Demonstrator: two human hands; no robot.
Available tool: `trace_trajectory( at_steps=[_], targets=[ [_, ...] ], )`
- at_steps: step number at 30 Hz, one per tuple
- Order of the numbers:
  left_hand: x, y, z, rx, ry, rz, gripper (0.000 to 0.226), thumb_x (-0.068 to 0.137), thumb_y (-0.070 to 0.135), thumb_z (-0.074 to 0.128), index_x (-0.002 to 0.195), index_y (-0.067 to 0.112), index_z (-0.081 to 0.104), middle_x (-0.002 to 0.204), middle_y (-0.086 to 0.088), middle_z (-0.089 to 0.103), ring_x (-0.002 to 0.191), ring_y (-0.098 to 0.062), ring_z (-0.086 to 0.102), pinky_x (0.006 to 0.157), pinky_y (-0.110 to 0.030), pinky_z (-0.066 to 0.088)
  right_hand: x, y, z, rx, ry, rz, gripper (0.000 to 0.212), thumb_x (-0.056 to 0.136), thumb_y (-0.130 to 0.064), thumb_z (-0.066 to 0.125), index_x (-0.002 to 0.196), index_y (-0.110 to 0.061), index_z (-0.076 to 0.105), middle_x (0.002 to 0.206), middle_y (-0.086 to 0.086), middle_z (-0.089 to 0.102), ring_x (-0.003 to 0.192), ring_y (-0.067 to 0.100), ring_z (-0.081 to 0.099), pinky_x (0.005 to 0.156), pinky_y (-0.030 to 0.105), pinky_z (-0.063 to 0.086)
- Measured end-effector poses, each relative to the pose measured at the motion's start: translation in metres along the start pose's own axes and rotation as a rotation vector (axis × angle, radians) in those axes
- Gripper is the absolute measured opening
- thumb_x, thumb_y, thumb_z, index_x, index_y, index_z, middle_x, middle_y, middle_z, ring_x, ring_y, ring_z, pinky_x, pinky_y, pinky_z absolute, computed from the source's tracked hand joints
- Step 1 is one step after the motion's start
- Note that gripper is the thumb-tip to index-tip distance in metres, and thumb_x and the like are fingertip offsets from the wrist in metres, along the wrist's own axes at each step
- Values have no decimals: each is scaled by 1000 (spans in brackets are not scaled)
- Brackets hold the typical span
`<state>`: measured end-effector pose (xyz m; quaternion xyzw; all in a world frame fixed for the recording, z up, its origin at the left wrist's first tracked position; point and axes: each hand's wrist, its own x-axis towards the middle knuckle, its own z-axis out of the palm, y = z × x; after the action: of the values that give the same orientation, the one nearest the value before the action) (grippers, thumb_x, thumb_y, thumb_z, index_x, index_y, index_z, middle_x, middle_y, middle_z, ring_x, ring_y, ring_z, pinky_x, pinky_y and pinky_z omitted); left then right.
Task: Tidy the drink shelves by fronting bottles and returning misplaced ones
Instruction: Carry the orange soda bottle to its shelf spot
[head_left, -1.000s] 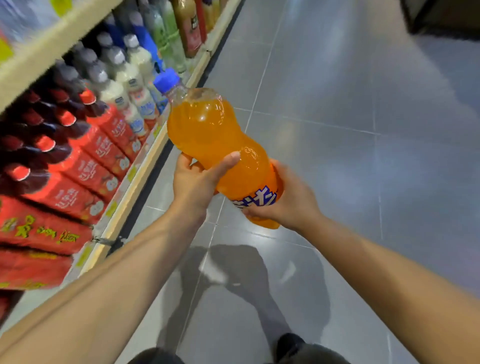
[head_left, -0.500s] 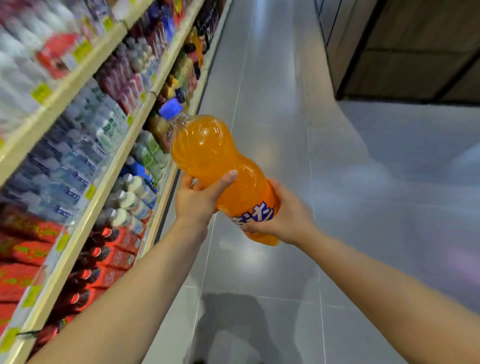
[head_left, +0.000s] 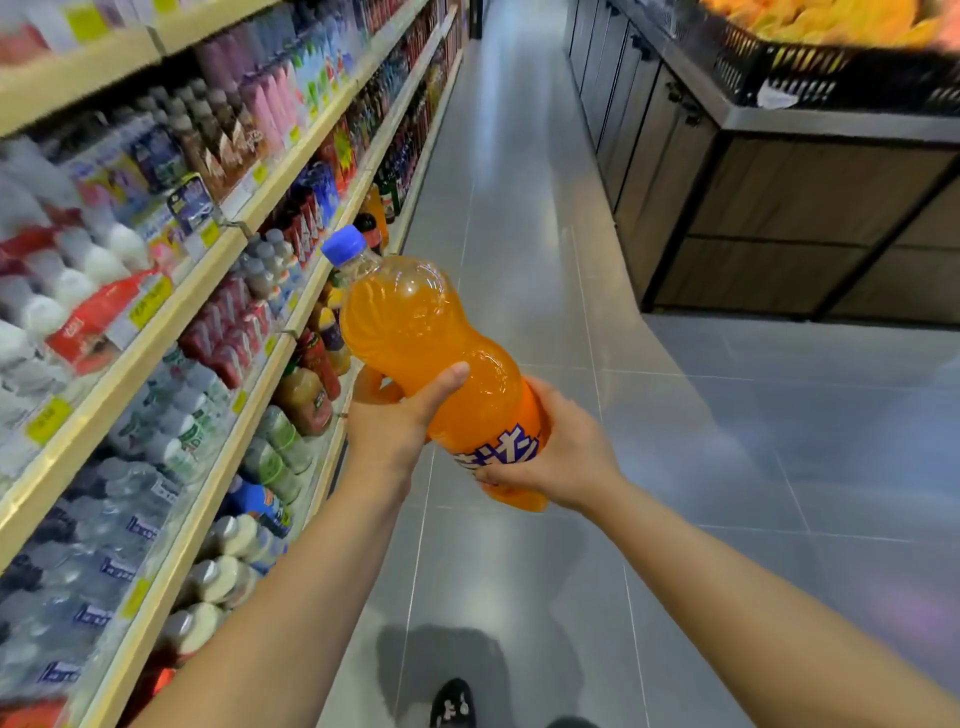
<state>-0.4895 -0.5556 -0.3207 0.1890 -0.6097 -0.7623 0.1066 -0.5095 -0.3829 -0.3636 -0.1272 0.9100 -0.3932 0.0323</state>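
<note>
A large orange soda bottle (head_left: 415, 332) with a blue cap and a blue-and-white label is held out in front of me over the aisle, tilted with its cap toward the shelves. My left hand (head_left: 389, 421) wraps its narrow waist, thumb on top. My right hand (head_left: 561, 457) cups its lower part at the label. The drink shelves (head_left: 218, 260) run along my left, packed with water, juice and cola bottles on several wooden tiers.
A grey tiled aisle (head_left: 498, 208) stretches ahead. On the right stands a wooden-sided display counter (head_left: 769, 218) with black crates (head_left: 831, 67) of orange produce on top. My shoe (head_left: 453, 704) shows at the bottom edge.
My view has lifted from the bottom shelf and floor up along the aisle, bringing upper shelves and the counter into sight. Both hands keep the same hold on the bottle.
</note>
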Motion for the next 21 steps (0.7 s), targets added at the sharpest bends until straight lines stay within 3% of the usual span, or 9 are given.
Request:
trace_trajectory(
  at_steps=[6, 14, 18, 21],
  targets=[
    [102, 7, 47, 3, -24, -18, 51, 69, 15, 83, 108, 34, 55, 101, 10, 67, 92, -8, 65, 73, -38, 58, 101, 19, -19, -31, 24, 40, 101, 49, -57, 85, 136, -40, 36, 116, -15, 52, 108, 13, 51, 93, 36, 46],
    [240, 3, 134, 24, 55, -23, 65, 65, 25, 84, 119, 33, 49, 102, 13, 63, 91, -6, 61, 75, -36, 56, 265, 79, -56, -49, -56, 1, 102, 50, -63, 83, 137, -39, 35, 110, -19, 46, 107, 14, 49, 88, 30, 44],
    [306, 14, 175, 34, 110, -29, 75, 58, 34, 84, 123, 33, 47, 108, 9, 61, 98, -14, 59, 81, -41, 55, 349, 99, -76, -12, -113, -18, 103, 45, -66, 81, 134, -42, 36, 119, -14, 57, 108, 14, 56, 91, 38, 51],
    [355, 19, 199, -1, 165, -33, 75, 68, 27, 83, 131, 29, 43, 108, 9, 58, 97, -14, 57, 79, -38, 54, 411, 106, -90, -17, -143, -40, 103, 42, -67, 80, 133, -44, 36, 119, -13, 59, 107, 15, 58, 91, 41, 51]
  ],
)
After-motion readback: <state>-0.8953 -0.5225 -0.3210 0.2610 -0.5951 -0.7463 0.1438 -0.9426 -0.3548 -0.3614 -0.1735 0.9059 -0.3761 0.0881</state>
